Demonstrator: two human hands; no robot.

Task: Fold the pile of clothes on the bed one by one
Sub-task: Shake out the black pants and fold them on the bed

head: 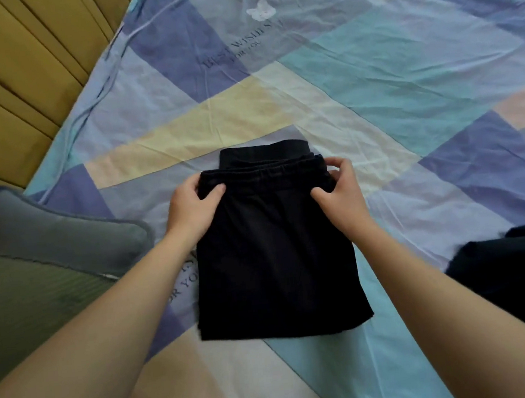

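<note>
A black garment [275,254], apparently elastic-waisted trousers or shorts, lies folded into a compact rectangle on the bed sheet [404,91] straight ahead of the person. The left hand [192,205] pinches the left end of its waistband and the right hand [339,185] pinches the right end, thumbs on top. This looks like a late fold of this piece; the next move probably calls for bringing that far edge over evenly, or setting the piece aside. A dark heap of clothes [508,266] waits at right, a grey pillow [51,230] at left. Farther off the sheet reads "BEST WISHES"; the smaller line beneath is unclear.
</note>
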